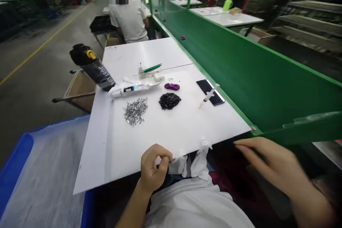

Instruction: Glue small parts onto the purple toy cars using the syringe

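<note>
My left hand (153,167) rests at the near edge of the white table board (112,149), fingers curled and pinched together, close to a white cloth (199,162) hanging over the edge. My right hand (267,160) is blurred, fingers spread, near the board's right corner and touching nothing visible. Farther out lie a pile of silver metal pins (135,111) and a pile of small black pieces (169,100). Beyond them are a purple toy car (171,86), a white tube (133,89), a syringe (210,95) on a black phone (204,87), and a black bottle (93,67).
A green panel (267,74) runs along the board's right side. A blue bin (16,160) lined with clear plastic stands to the left. A seated co-worker (129,19) in a white shirt faces away at the far end, with more benches and shelves beyond.
</note>
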`<state>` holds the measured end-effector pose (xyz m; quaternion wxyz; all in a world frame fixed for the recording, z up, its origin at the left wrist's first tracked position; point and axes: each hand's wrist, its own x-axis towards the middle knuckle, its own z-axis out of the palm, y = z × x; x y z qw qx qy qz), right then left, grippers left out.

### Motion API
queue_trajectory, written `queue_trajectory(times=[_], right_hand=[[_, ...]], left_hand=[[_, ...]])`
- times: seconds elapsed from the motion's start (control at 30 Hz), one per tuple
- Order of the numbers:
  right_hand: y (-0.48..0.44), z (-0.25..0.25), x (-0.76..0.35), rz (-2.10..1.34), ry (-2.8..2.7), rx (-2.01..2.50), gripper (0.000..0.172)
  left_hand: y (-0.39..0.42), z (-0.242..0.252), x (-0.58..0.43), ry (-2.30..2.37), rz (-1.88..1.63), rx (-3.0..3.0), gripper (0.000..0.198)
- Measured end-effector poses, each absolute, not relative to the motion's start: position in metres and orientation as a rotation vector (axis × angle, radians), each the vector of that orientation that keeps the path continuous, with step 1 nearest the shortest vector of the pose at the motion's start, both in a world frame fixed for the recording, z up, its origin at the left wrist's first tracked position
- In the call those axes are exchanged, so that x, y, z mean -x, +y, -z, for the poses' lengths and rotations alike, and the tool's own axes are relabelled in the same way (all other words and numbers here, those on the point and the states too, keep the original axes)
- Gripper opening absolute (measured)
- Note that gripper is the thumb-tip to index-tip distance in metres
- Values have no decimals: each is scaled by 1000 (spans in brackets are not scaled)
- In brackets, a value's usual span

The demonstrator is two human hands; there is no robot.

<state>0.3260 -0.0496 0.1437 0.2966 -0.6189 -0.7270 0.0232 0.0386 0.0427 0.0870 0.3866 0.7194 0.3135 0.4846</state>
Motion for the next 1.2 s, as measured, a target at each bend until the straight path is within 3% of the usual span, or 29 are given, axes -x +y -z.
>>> queue_trajectory(times=[0.07, 0.17, 0.23, 0.33, 0.47, 0.63, 0.97, 1.03, 1.1, 1.2], right_hand=[[-21, -138, -298, -121, -2159, 1506, 14], [12, -127, -265, -204, -2342, 1318, 12], [24, -121, -252, -252, -2440, 1256, 12], [31, -115, -244, -220, -2547, 1240, 13], [34, -109, -239, -92, -2630, 1217, 13], [36, -108, -235, -172, -2637, 1237, 15], [-12, -163, -265, -1145, -2530, 983, 7], [-11, -161, -259, -1203, -2363, 1037, 22], [-7, -154, -246, -1189, -2235, 1148, 41], [1, -142, -230, -1308, -2228, 1346, 36]], left_hand=[[26, -74, -28, 693, -1214, -1810, 31], [2, -44, -18, 895, -946, -1768, 52], [-8, -22, -15, 1142, -808, -1683, 46], [-12, 4, -16, 1425, -666, -1566, 22], [-3, 16, -22, 1391, -545, -1551, 42], [5, 15, -27, 1269, -518, -1499, 15], [-17, -52, 10, 857, -596, -1255, 31], [-11, -76, 3, 816, -559, -1294, 20], [1, -98, -9, 780, -450, -1395, 23], [19, -119, -22, 802, -385, -1383, 29]])
